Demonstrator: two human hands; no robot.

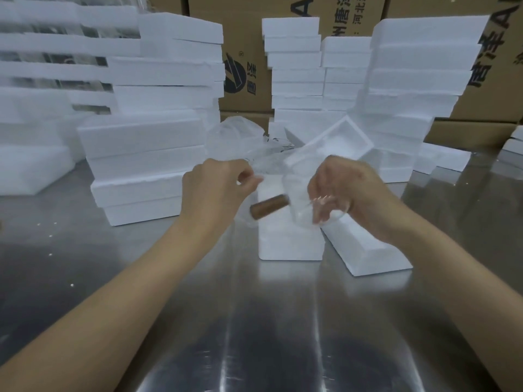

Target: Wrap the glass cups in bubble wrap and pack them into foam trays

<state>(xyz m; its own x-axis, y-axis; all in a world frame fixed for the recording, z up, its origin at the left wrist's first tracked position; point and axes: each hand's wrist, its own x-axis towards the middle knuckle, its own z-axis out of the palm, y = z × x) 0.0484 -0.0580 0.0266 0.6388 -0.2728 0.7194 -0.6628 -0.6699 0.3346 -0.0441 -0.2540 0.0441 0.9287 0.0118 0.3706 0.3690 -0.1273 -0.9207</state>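
Observation:
My right hand (pixel 348 190) grips a clear glass cup (pixel 311 210) with a brown wooden handle (pixel 268 207) that sticks out to the left. Bubble wrap (pixel 271 168) partly covers the cup. My left hand (pixel 218 185) pinches an edge of the wrap just above the handle. Both hands hover over an open white foam tray (pixel 288 244) on the metal table (pixel 254 321). A second foam piece (pixel 365 250) lies slanted to the right of it. A heap of clear bubble wrap (pixel 235 137) sits behind the hands.
Tall stacks of white foam trays (pixel 158 114) stand at the left, with more foam stacks (pixel 407 89) at the centre back and right. One open foam tray (pixel 336 142) leans behind my right hand. Brown cardboard boxes (pixel 246 52) line the back.

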